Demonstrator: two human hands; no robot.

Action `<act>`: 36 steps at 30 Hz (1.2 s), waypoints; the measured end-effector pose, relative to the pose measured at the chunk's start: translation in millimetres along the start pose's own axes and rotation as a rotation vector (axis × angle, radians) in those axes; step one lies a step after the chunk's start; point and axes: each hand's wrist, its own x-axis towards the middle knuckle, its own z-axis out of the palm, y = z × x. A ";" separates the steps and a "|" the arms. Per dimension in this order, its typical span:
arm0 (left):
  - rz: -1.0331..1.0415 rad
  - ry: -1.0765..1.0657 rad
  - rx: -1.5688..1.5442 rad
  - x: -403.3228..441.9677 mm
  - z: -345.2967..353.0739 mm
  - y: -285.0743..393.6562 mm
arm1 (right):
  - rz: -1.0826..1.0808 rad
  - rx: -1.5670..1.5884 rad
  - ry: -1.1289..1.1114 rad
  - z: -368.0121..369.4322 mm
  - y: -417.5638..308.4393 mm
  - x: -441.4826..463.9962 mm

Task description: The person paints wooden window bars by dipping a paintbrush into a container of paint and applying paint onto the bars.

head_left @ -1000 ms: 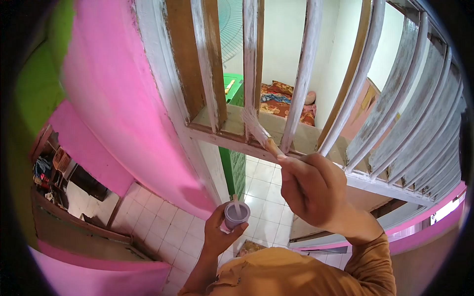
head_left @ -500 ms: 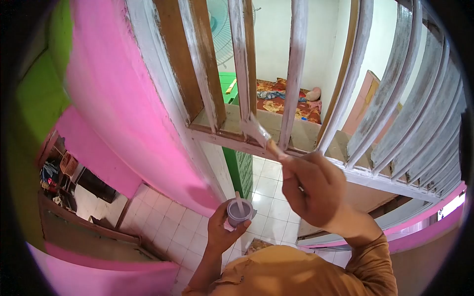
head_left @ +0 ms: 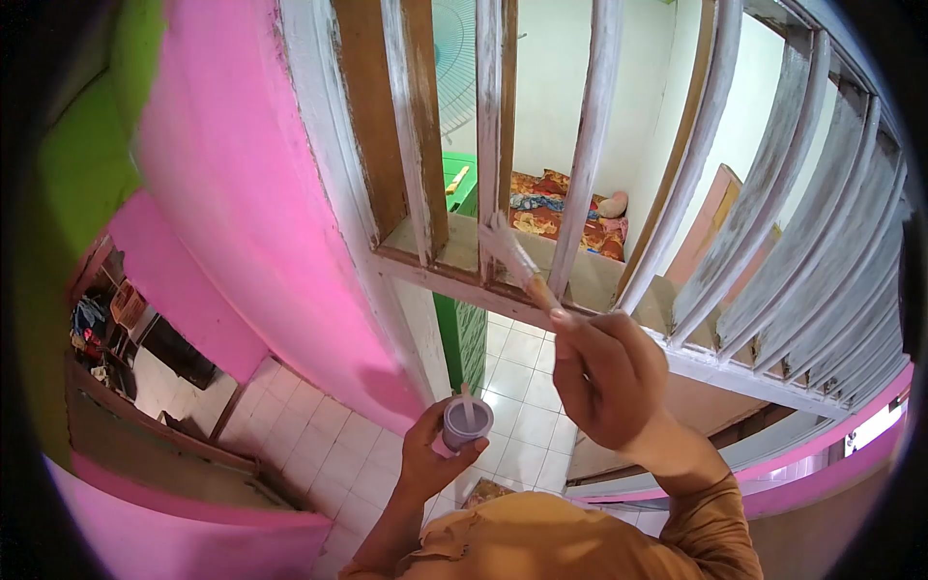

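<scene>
My right hand (head_left: 619, 382) is closed round the handle of a paintbrush (head_left: 522, 269). The brush's whitish bristles rest against the lower part of a wooden slat (head_left: 489, 145), just above the bottom rail. Lower down, my left hand (head_left: 432, 451) grips a small plastic cup (head_left: 469, 425) with greyish-lilac paint inside. A pale stick stands in the cup, leaning on its rim. Several slats carry whitish paint on their front edges, while the sides of those at the left show bare brown wood.
Left of the slats stands a pink wall (head_left: 232, 174). Through the gaps I see a fan (head_left: 454, 68), a green cabinet (head_left: 462, 338) and patterned bedding (head_left: 551, 208). White floor tiles (head_left: 324, 435) lie well below. The bottom rail (head_left: 715, 372) runs off to the right.
The brush has moved slightly up along the same slat, in my right hand. My left hand still holds the cup in nearly the same place. The view has shifted a little.
</scene>
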 end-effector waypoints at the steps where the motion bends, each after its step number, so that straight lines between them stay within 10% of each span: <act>1: 0.008 -0.004 -0.004 0.1 0.2 -0.8 | 0.012 0.001 -0.006 1.1 0.9 0.9; 19: 0.044 0.001 0.001 2.5 7.9 -10.4 | 0.098 0.160 0.021 -33.3 -12.1 -22.4; 30: 0.121 -0.034 0.099 9.1 16.9 -15.9 | 0.838 0.667 0.032 -52.8 -18.2 -83.8; 36: 0.004 -0.096 -0.067 5.4 20.3 -17.4 | 0.868 0.675 -0.052 -50.0 -10.4 -88.8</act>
